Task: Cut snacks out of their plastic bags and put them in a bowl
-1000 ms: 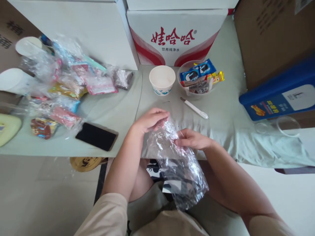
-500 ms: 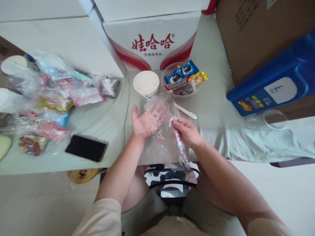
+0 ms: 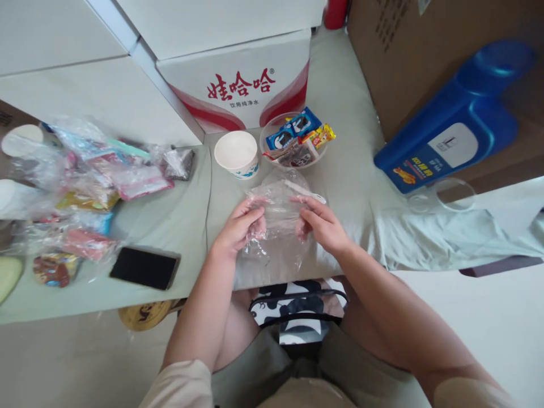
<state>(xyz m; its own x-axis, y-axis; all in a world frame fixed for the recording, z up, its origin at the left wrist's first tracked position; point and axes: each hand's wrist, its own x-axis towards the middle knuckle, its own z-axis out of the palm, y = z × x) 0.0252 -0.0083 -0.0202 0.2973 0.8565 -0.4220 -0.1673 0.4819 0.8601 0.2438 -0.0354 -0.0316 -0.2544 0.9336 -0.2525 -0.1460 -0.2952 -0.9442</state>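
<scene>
A clear plastic bag (image 3: 278, 218) is stretched between my two hands, just above the cloth-covered surface. My left hand (image 3: 242, 224) pinches its left side, thumb on top and the other fingers under the film. On the opposite side my right hand (image 3: 321, 221) grips the bag the same way. Behind it stands a white paper cup (image 3: 237, 153) with a blue pattern low on its side. A clear round bowl (image 3: 293, 163) beside the cup holds several small snack packets (image 3: 300, 136). Partly under the film lies a white plastic spoon (image 3: 312, 196).
Several plastic-wrapped packets (image 3: 140, 181) are heaped at the left, with a black phone (image 3: 145, 267) in front. A blue bottle (image 3: 442, 130) leans at the right near a clear cup (image 3: 457, 195). White cartons (image 3: 255, 62) stand at the back.
My left hand, spread open inside or behind the film before, now pinches the bag's left side. The bag's hanging end has been drawn up between both hands. The view has shifted slightly.
</scene>
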